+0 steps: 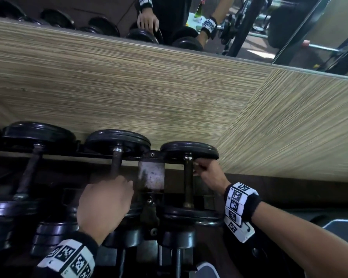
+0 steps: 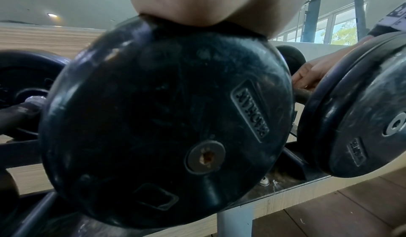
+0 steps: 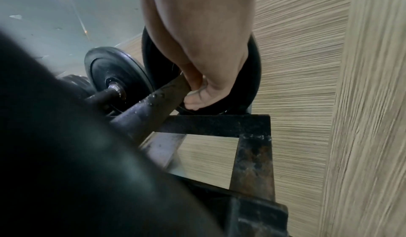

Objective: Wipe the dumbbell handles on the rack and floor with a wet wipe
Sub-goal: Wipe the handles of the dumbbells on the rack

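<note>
Three black dumbbells lie side by side on the rack (image 1: 151,175). My right hand (image 1: 207,173) is curled round the far end of the right dumbbell's handle (image 1: 188,183), close to its far plate. In the right wrist view the fingers (image 3: 197,77) press a white wet wipe (image 3: 193,93) against that handle (image 3: 153,105), which glistens with droplets. My left hand (image 1: 105,203) lies over the near end of the middle dumbbell, fingers curled down beside its handle (image 1: 116,163). The palm (image 2: 197,1) sits on top of its near plate (image 2: 167,119).
A wood-grain wall (image 1: 149,87) runs right behind the rack and turns a corner at the right. Above it is a mirror (image 1: 249,27). A third dumbbell (image 1: 28,173) lies to the left. More dumbbells (image 1: 54,237) sit on a lower tier.
</note>
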